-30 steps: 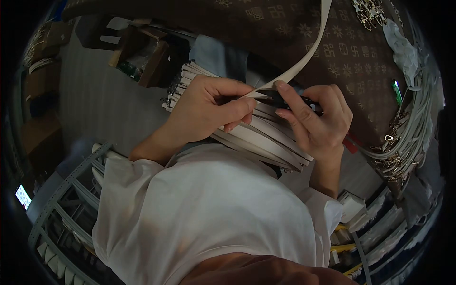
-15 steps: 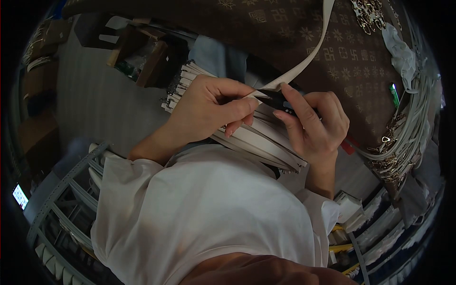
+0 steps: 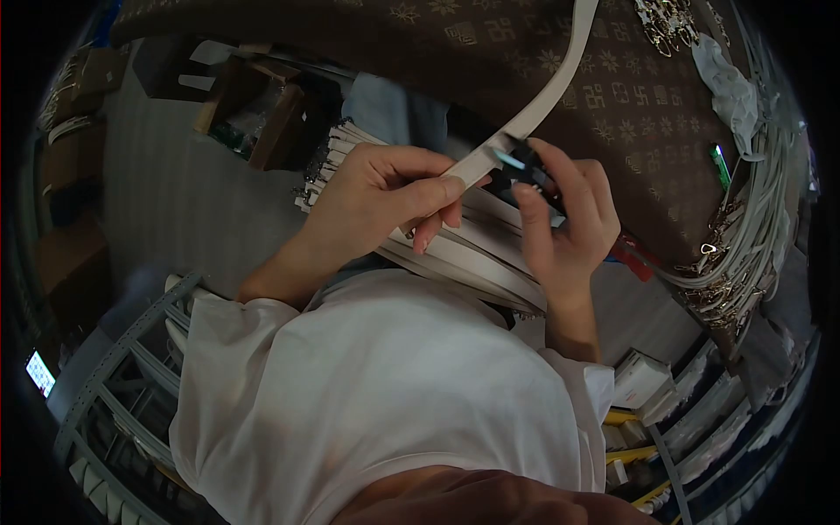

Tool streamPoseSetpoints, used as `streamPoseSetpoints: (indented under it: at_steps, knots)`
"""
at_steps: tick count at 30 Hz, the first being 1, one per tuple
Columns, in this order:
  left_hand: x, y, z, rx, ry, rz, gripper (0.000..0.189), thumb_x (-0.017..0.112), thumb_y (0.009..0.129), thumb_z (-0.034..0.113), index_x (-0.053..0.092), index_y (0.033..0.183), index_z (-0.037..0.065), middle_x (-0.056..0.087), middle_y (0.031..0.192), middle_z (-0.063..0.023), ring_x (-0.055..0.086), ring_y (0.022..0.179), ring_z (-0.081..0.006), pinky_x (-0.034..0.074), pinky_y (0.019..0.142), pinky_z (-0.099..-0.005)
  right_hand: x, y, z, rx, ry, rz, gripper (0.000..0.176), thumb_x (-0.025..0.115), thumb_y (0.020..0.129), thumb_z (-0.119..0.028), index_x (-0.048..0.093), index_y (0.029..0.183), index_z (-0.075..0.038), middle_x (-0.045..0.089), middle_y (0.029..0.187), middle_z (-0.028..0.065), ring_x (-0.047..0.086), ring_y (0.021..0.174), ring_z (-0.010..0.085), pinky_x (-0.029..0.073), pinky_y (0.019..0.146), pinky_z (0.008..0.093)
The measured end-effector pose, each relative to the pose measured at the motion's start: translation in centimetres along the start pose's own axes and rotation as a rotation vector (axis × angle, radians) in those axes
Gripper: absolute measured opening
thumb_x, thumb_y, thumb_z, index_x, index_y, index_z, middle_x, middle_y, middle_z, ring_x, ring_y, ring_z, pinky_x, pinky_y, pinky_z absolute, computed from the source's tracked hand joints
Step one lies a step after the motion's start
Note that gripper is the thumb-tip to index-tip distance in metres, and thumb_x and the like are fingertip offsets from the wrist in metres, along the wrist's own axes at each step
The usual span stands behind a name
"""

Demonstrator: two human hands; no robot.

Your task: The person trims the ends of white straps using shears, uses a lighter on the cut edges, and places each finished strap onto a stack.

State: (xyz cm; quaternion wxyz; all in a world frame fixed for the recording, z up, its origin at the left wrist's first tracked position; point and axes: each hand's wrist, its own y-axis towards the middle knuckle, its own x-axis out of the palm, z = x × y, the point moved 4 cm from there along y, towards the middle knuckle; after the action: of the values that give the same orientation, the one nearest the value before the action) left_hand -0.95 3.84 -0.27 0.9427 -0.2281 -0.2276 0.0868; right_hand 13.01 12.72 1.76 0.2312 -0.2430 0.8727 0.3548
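A flat cream-white strap (image 3: 544, 98) runs from my left hand up across the brown patterned cloth. My left hand (image 3: 385, 197) pinches its lower end between thumb and fingers. In my right hand (image 3: 573, 206) is a small black tool (image 3: 535, 171), held between thumb and fingers right beside the strap. A bright pale-blue streak shows on the tool; its exact kind I cannot tell. Under both hands lies a bundle of similar cream straps (image 3: 464, 254), with dark ends gathered at the left.
The brown patterned cloth (image 3: 643, 162) covers the table ahead. White cords with metal clasps (image 3: 735, 280) hang at its right edge, near a green lighter-like item (image 3: 720, 166). Open cardboard boxes (image 3: 278, 122) stand at upper left. Metal racks (image 3: 122, 350) flank my body.
The black tool has tilted and drawn back from my left fingertips, with my right hand shifting slightly left. More of the strap now shows flat between the hands.
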Motion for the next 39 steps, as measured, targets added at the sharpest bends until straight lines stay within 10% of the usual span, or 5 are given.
streamPoseSetpoints:
  at_steps: [5,16,27,33,39]
  knots:
    - [0.3,0.1,-0.4,0.004,-0.001,-0.018,0.022,0.047,0.085,0.010,0.059,0.095,-0.006,0.054,0.062,-0.0055,0.044,0.045,-0.0061,0.038,0.043,-0.0183,2.1,-2.0,2.0,0.746,0.813,0.057,0.023,0.064,0.077,-0.016,0.058,0.090,0.002,0.047,0.062,-0.0046,0.039,0.055,0.0032,0.031,0.048,0.0185]
    - [-3.5,-2.4,-3.7,-0.003,0.127,-0.011,0.028,0.043,0.089,0.016,0.059,0.085,-0.006,0.051,0.056,-0.0046,0.039,0.044,-0.0061,0.032,0.041,-0.0183,2.4,3.7,3.7,0.822,1.333,0.198,0.011,0.063,0.077,-0.013,0.061,0.078,-0.002,0.060,0.071,0.0016,0.039,0.048,0.0020,0.025,0.042,0.0173]
    - [-12.7,-3.9,-4.7,0.019,0.234,0.432,0.011,0.060,0.077,0.007,0.063,0.085,0.000,0.056,0.056,-0.0035,0.041,0.039,-0.0043,0.030,0.037,-0.0167,-7.3,4.5,9.7,0.543,1.186,0.672,0.018,0.056,0.082,-0.014,0.058,0.081,0.004,0.029,0.050,-0.0069,0.021,0.043,0.0038,0.017,0.042,0.0218]
    - [-11.1,-3.0,-2.8,0.183,0.592,0.026,0.008,0.065,0.073,0.006,0.065,0.078,0.000,0.056,0.068,-0.0020,0.048,0.058,-0.0065,0.038,0.051,-0.0193,-12.4,-7.6,7.2,0.735,1.037,0.794,0.016,0.053,0.085,-0.016,0.055,0.080,-0.001,0.029,0.050,-0.0079,0.022,0.041,0.0016,0.017,0.039,0.0189]
    - [-10.3,-3.3,-3.8,-0.034,0.998,-0.051,0.010,0.067,0.069,0.007,0.064,0.074,-0.001,0.053,0.072,-0.0042,0.051,0.066,-0.0131,0.041,0.057,-0.0235,-10.3,-23.2,3.1,1.388,0.642,0.749,0.022,0.053,0.085,-0.018,0.054,0.068,-0.004,0.030,0.047,-0.0056,0.022,0.040,0.0040,0.017,0.038,0.0215]
